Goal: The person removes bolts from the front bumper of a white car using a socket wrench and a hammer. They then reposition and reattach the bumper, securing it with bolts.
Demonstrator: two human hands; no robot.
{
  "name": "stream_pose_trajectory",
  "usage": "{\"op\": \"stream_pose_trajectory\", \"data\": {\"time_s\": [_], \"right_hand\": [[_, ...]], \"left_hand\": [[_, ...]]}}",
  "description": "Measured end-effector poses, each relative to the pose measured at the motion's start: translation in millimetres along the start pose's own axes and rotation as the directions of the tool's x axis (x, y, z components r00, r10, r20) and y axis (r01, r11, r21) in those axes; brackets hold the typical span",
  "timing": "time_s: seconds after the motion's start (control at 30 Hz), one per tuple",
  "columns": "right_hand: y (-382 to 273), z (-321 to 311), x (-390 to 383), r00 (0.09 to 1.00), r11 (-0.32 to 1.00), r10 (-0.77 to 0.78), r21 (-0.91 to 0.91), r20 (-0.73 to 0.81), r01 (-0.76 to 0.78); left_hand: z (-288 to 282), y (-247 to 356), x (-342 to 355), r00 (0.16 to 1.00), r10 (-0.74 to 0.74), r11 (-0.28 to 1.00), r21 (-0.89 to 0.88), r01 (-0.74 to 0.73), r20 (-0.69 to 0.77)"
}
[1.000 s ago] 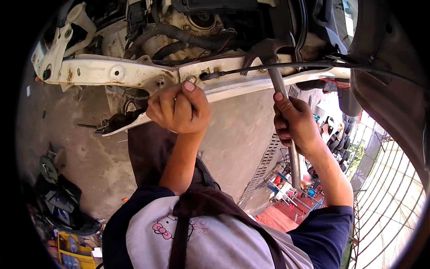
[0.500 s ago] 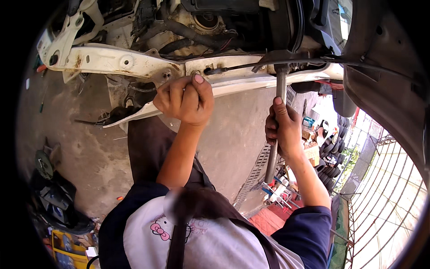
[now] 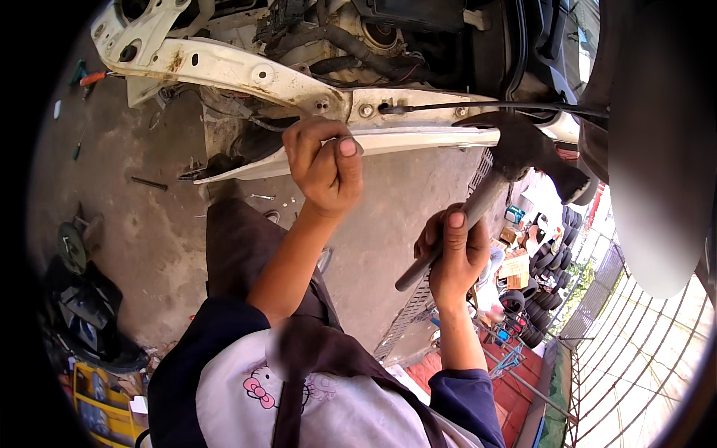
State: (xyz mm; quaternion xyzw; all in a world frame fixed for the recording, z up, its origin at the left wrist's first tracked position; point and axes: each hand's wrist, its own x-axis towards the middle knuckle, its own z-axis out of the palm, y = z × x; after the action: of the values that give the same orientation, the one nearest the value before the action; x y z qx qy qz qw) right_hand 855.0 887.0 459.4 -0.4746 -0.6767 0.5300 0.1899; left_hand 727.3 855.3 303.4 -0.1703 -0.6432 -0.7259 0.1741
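Observation:
My right hand [image 3: 457, 250] is wrapped round the grey handle of a hammer [image 3: 489, 196], thumb lying along it. The hammer is tilted, its dark, worn head [image 3: 532, 153] up to the right, in front of the car's front edge. My left hand [image 3: 326, 168] is closed, thumb pressed against the bent fingers, in front of the white fender panel [image 3: 426, 137]. What those fingers hold, if anything, is hidden. Just beyond lies the white body rail [image 3: 263, 75] with bolts and holes, and a thin black rod [image 3: 478, 106] runs along it to the right.
Behind the rail is the engine bay with hoses [image 3: 358, 48]. A dark panel [image 3: 657, 149] blocks the right side. On the floor lie a wrench [image 3: 263, 196], a dark bar [image 3: 149, 183] and an orange-handled tool [image 3: 92, 78]. A yellow crate [image 3: 112, 425] and stacked tyres [image 3: 534, 306] stand farther off.
The hammer head has come away from the rail, and its handle has swung from near upright to a slant. My right hand is lower and farther left. My left hand stays closed by the panel.

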Motion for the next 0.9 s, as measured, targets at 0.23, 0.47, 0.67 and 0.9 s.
{"op": "stream_pose_trajectory", "data": {"time_s": [0.23, 0.47, 0.67, 0.9], "right_hand": [[4.2, 33.1, 27.1, 0.974, 0.959, 0.225, -0.175, 0.000, -0.221], [21.5, 21.4, 32.5, 0.936, 0.894, 0.347, -0.319, 0.050, -0.315], [-24.8, 27.0, 48.8, 0.981, 0.952, 0.163, -0.279, 0.108, -0.127], [13.3, 6.1, 40.0, 0.935, 0.799, 0.347, -0.545, 0.075, -0.253]], "left_hand": [[-45.0, -34.6, 12.7, 0.998, -0.050, 0.906, 0.419, 0.066, -0.049], [-39.3, -46.6, 6.3, 1.000, 0.006, 0.877, 0.481, 0.003, -0.017], [-34.7, -49.4, 9.0, 0.997, 0.058, 0.835, 0.550, -0.018, -0.055], [-32.6, -47.0, 11.6, 0.997, 0.030, 0.848, 0.529, 0.013, -0.072]]}}
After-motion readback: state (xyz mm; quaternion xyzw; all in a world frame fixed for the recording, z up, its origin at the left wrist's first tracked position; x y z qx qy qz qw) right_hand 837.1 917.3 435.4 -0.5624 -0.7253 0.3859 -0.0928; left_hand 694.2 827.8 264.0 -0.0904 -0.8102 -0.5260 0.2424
